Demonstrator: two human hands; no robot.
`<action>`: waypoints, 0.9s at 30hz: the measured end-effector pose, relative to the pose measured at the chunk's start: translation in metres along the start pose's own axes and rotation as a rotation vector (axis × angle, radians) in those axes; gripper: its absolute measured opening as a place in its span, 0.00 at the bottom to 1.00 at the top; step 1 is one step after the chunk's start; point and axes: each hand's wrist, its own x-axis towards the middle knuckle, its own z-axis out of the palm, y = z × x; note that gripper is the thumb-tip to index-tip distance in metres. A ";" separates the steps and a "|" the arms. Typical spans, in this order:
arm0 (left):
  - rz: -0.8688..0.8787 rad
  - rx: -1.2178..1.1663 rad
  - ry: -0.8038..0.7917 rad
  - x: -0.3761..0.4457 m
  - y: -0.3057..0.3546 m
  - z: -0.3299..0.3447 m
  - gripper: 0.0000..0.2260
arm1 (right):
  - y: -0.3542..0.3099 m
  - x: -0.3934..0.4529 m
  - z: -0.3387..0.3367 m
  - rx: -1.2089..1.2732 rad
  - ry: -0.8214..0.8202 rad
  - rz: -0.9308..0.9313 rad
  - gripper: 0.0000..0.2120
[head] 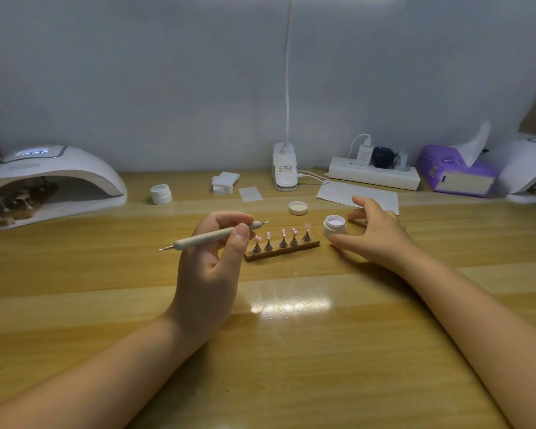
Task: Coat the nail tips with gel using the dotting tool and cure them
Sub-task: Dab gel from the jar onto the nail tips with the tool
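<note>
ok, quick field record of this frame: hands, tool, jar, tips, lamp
left hand: grips the dotting tool, held off the table
right hand: fingers spread round the open gel jar, contact unclear
jar lid: off, lying behind the jar
nail tips: five on stands on a wooden strip, between the hands
curing lamp: far left, display lit, other stands inside
second jar: closed

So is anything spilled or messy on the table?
Nothing looks spilled. The open gel jar stands upright beside the nail tip holder, its lid lying apart behind it. The left hand holds the dotting tool.
</note>
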 end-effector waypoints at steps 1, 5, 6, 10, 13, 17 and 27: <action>0.000 0.000 0.000 0.000 0.000 0.000 0.06 | -0.001 0.000 0.001 -0.008 0.012 -0.014 0.42; 0.001 -0.005 0.001 0.000 -0.001 0.000 0.06 | -0.001 -0.002 0.003 0.061 0.072 -0.062 0.38; 0.002 -0.007 -0.001 0.000 -0.001 0.000 0.06 | -0.001 -0.003 0.003 0.071 0.087 -0.074 0.36; 0.005 -0.014 -0.005 0.000 0.000 0.000 0.06 | 0.000 -0.003 0.004 0.079 0.105 -0.105 0.36; -0.003 -0.012 -0.007 0.000 0.001 0.000 0.06 | -0.001 -0.002 0.006 0.068 0.109 -0.132 0.38; -0.010 -0.002 -0.011 0.000 0.002 0.000 0.06 | -0.008 -0.005 0.005 0.085 0.216 -0.196 0.38; 0.016 0.058 -0.016 0.004 0.010 -0.003 0.06 | -0.065 -0.036 0.017 0.167 0.198 -0.585 0.41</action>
